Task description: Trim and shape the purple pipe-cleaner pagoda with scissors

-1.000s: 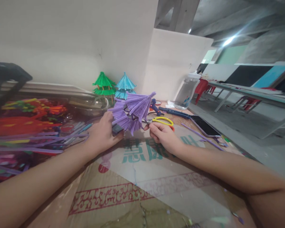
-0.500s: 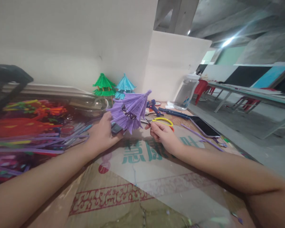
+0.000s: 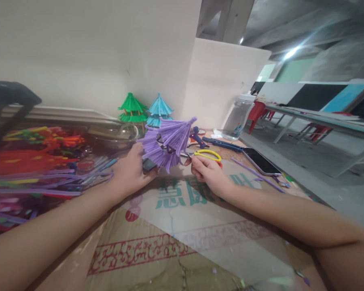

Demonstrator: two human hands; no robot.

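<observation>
A purple two-tiered pavilion (image 3: pixel 172 141) made of fuzzy pipe cleaners hangs tilted above the table, its pointed top leaning right. From the left, my left hand (image 3: pixel 130 167) is closed on it; the roof hides some of the fingertips. My right hand (image 3: pixel 208 169) is closed in a pinch beside the lower right edge of the roof. A short, thin dark piece (image 3: pixel 188 154) shows at those fingertips, too small to name. Just behind the right hand lie scissors (image 3: pixel 210 153) with yellow and orange handles.
Green (image 3: pixel 132 107) and blue (image 3: pixel 159 107) pipe-cleaner pavilions stand by the wall. Loose coloured pipe cleaners (image 3: pixel 48 141) heap at left. Rightward are a glue gun (image 3: pixel 197 137), a dark long-handled tool (image 3: pixel 223 144), a phone (image 3: pixel 262 161), a clear bottle (image 3: pixel 238 117) and a purple stem (image 3: pixel 257 174).
The purple pavilion has tipped slightly further, its top shifting a little right and down. My right hand stays almost in place by its edge.
</observation>
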